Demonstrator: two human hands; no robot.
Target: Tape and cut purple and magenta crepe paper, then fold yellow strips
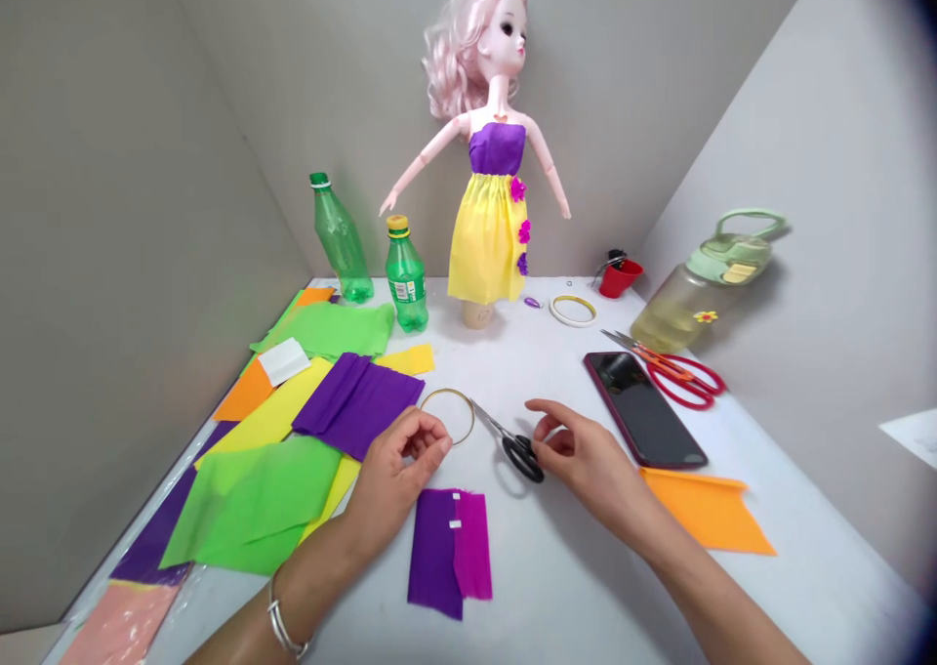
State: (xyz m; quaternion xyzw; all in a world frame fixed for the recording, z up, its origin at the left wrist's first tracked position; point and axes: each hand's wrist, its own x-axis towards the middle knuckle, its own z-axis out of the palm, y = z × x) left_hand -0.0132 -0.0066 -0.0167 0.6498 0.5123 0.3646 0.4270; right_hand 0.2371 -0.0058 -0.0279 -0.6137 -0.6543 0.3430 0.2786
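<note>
My left hand (406, 450) is closed, its thumb and fingers drawn together at the edge of a thin gold ring (472, 413). The part of the ring nearest me is hidden behind those fingers. With thumb and fingers, my right hand (575, 445) grips the black handle of small scissors (521, 453); its index finger stretches out above. The scissor blades point up and left, their tip meeting the ring's right side. Just below, a purple cloth piece (435, 553) and a magenta cloth piece (474, 548) lie side by side, with small white bits on them.
A pink-haired doll (487, 235) stands at the back beside two green bottles (407, 289). Coloured cloth sheets (249, 499) cover the left. On the right are a phone (644, 411), red scissors (684, 377), a water bottle (688, 299), orange cloth (707, 514) and a white-gold ring (573, 321).
</note>
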